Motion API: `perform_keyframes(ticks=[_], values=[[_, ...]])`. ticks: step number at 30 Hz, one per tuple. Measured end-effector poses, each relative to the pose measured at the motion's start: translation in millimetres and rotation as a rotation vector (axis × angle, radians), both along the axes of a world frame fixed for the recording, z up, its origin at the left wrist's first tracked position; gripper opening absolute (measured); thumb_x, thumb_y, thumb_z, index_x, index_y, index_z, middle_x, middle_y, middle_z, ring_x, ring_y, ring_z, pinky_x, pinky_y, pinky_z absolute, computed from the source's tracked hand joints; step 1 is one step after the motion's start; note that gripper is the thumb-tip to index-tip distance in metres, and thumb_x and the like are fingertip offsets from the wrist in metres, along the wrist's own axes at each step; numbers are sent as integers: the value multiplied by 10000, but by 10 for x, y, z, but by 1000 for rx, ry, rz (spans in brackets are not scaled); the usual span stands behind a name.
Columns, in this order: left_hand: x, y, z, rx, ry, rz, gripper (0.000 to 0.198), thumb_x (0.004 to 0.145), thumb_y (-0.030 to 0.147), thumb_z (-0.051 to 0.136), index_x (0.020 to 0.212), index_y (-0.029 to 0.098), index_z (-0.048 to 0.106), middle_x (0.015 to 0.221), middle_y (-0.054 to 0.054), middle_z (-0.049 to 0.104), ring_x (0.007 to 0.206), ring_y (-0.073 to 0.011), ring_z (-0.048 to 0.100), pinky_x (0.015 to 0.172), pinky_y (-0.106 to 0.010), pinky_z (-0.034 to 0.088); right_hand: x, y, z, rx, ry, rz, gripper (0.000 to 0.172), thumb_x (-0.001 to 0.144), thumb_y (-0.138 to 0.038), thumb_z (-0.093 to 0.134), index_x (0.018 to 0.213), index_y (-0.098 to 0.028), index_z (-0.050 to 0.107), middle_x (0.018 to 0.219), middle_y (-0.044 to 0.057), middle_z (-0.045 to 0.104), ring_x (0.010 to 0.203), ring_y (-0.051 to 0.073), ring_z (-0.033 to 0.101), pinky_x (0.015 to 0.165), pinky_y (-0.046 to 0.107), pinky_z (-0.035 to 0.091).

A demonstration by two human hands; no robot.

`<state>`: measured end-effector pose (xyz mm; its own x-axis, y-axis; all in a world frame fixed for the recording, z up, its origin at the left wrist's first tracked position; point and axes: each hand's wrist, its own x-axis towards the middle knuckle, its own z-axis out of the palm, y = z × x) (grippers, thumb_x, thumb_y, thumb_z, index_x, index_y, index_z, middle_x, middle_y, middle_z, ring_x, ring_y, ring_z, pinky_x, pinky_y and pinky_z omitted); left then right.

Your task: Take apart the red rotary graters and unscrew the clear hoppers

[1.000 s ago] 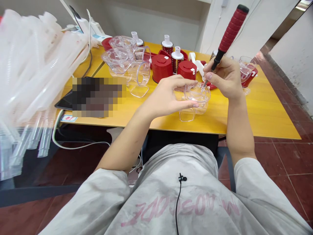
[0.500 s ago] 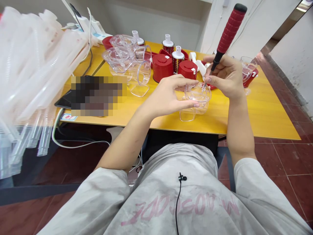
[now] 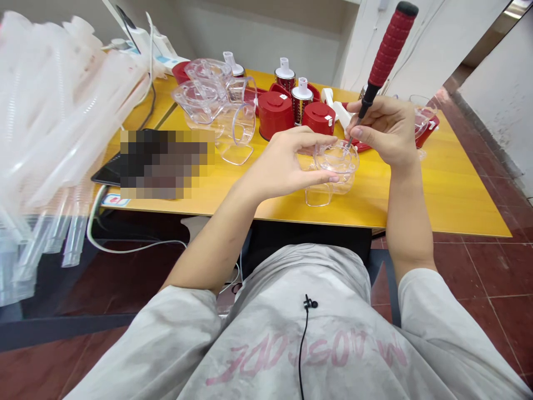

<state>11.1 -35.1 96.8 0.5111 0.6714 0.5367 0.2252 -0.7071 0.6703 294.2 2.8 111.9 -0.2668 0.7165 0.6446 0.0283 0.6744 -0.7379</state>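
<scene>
A clear plastic housing [image 3: 333, 173] stands on the yellow table [image 3: 449, 194] in front of me. My left hand [image 3: 287, 164] is curled round its left side, thumb on top and fingers along the front. My right hand [image 3: 387, 130] pinches the black shaft of a screwdriver [image 3: 385, 53] with a red ribbed grip. The screwdriver leans up and to the right, and its tip points down into the housing's rim.
Behind the housing stand red caps [image 3: 275, 114], metal drums with white tops [image 3: 301, 97] and more clear housings [image 3: 216, 103]. A bundle of clear plastic tubes [image 3: 54, 139] hangs at the left. A dark flat device [image 3: 109, 173] and white cables lie at the table's left.
The screwdriver handle has tipped slightly and my right fingers have shifted on its shaft. My left hand and the housing have stayed in place.
</scene>
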Motion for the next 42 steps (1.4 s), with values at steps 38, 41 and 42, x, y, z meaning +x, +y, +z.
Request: perform_keyframes(ticks=[38,41,42], values=[[-1,-9,-3,0,15,-14,1015,861,890,963,1613,225,813,1600,-176,837,1390,-406,829,1258,-573,664,-28,-83,36,-49,-4,69,672,922,-539,1030,1535,-344,836,1029,-8,933,885,234,893,894,407,811],[0,-8,-2,10,17,-23,1019,877,892,946,1644,240,791,1621,-170,828,1417,-410,824,1278,-585,657,-31,-68,16,-53,-10,65,726,891,-605,1046,1533,-348,824,1012,-15,925,837,237,887,876,425,811],[0,-7,-4,16,19,-19,1025,868,897,949,1634,233,797,1608,-173,833,1412,-410,826,1275,-582,658,-31,-66,11,-55,-9,63,736,892,-605,1044,1545,-352,815,1017,-18,926,832,234,885,882,425,811]])
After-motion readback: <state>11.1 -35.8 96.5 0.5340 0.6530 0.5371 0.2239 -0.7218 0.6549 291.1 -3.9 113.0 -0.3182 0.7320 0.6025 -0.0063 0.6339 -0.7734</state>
